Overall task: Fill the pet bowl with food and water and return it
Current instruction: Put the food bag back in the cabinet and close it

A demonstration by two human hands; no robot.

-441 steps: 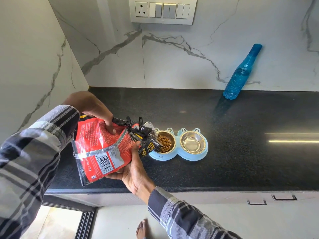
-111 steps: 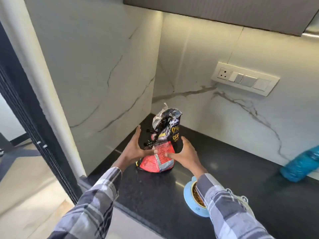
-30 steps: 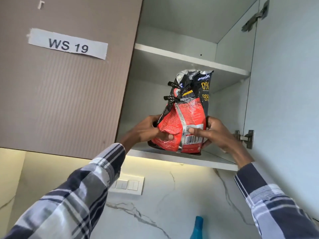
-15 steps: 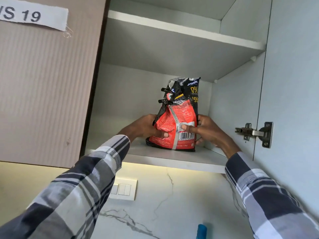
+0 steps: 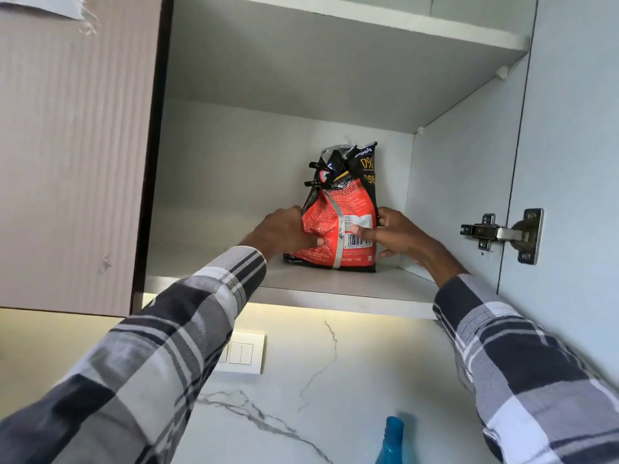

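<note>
A red and black pet food bag [image 5: 341,209] stands upright on the lower shelf [image 5: 335,286] of an open wall cabinet, its top clipped shut. My left hand [image 5: 284,231] grips the bag's left side, thumb on its front. My right hand [image 5: 393,234] holds the right side, thumb pressed on the barcode label. The top of a blue water bottle [image 5: 390,440] pokes up at the bottom edge. The pet bowl is out of view.
The cabinet's open door [image 5: 576,162] stands at the right with a metal hinge [image 5: 502,234]. A closed ribbed door [image 5: 73,155] is at the left. An upper shelf [image 5: 368,25] runs above. A switch plate [image 5: 241,353] sits on the marble wall below.
The bag has gone from being held in front of the shelf to standing deeper on it, toward the right wall. Both hands stay on its sides.
</note>
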